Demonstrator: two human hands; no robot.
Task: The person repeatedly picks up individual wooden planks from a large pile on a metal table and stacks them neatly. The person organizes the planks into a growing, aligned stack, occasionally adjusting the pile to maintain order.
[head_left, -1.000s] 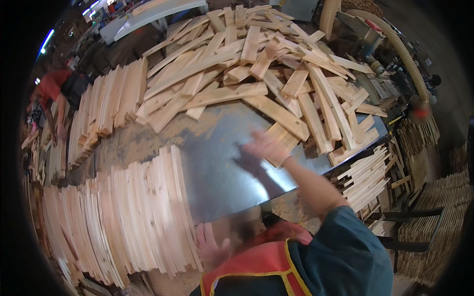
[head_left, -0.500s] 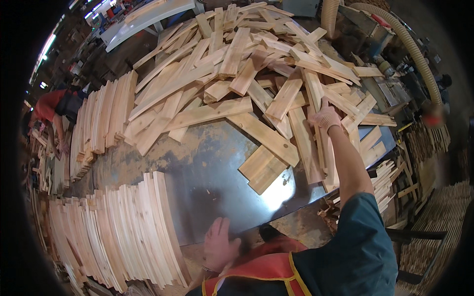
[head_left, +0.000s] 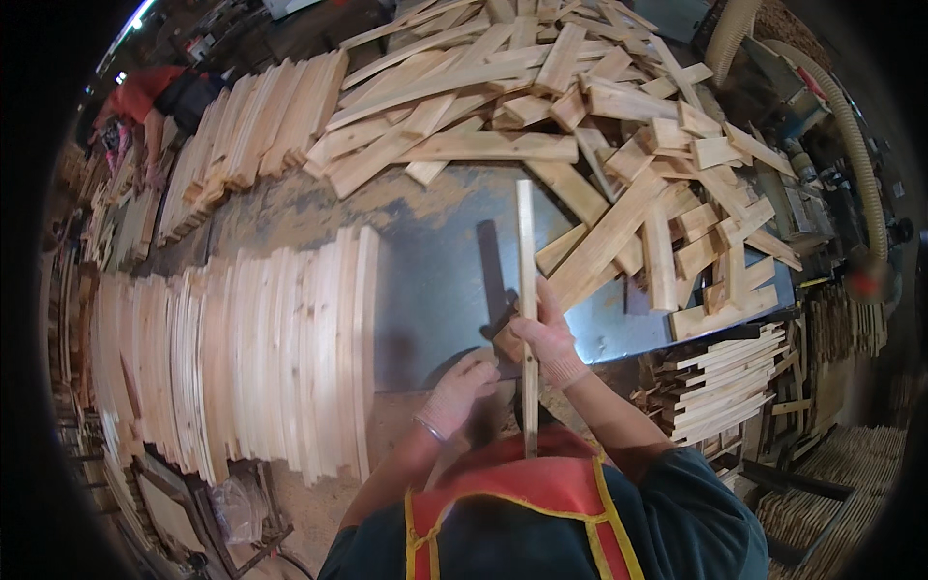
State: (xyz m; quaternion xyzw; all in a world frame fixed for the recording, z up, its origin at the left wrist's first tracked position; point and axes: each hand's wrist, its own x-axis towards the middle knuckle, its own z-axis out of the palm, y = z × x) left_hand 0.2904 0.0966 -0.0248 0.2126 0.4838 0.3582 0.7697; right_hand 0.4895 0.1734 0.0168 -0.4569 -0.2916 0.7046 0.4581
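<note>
My right hand [head_left: 553,348] is closed round a narrow wooden board [head_left: 527,242], thumb on its near face. The board stands on edge, its length pointing away from me, and throws a shadow on the metal table. Left of it, my left hand [head_left: 462,391] is raised by the table's front edge, fingers loosely bent and apart, with nothing seen in them. Another board [head_left: 604,237] slants from the loose pile toward my hands, its near end showing between them. Whether my right hand also touches that board is hidden.
A jumbled heap of boards [head_left: 541,72] covers the far and right parts of the metal table [head_left: 425,329]. Rows of boards on edge [head_left: 290,358] stand at left, with another row [head_left: 261,130] behind. Stacked strips [head_left: 725,382] lie at right. A person [head_left: 135,106] bends at far left.
My right hand has come back from the heap and now holds a board in front of me. My left hand has risen toward it. The view has shifted, too.
</note>
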